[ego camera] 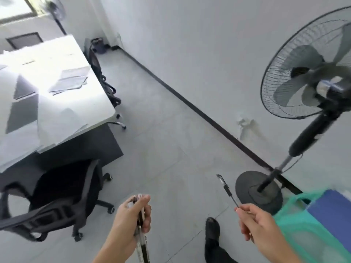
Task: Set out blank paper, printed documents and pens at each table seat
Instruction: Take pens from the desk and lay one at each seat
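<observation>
Here: left hand fingers grip a bundle of pens; right hand fingers pinch one black pen; papers on desk.

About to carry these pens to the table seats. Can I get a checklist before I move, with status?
1. Left hand grips the pen bundle: ok.
2. Right hand pinches the single pen by its end: ok.
3. Papers lie on the table: ok.
4. Pens already at any seat: cannot tell, because of glare and blur.
5. Route to the table: the office chair stands at the near end, so go round it: ok.
</observation>
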